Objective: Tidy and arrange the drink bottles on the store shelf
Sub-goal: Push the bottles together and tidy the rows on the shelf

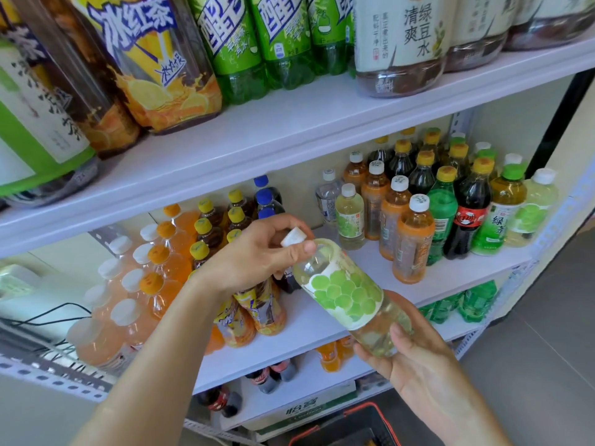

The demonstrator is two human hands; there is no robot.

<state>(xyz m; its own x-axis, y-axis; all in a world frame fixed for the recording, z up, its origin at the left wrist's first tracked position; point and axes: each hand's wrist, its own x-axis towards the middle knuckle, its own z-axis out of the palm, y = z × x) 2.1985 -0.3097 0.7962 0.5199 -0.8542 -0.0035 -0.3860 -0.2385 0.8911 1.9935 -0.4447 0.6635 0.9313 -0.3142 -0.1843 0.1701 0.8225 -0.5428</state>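
A pale yellow-green drink bottle [346,292] with a white cap and a green grape label lies tilted in front of the middle shelf [322,317]. My left hand [257,252] grips its neck and cap end. My right hand [415,352] cups its base from below, thumb curled over the side. On the shelf's left stand rows of orange and peach drinks [151,284] and yellow-capped tea bottles [206,233]. To the right stand orange-label tea bottles [412,239], green soda, cola [467,217] and green tea [502,214].
The top shelf [289,130] carries large iced-tea, green soda and mung-bean drink bottles. Lower shelves hold cola [270,376], orange soda and green bottles [473,300]. A red-rimmed basket [363,413] sits on the floor below. Cables [48,317] trail at the left.
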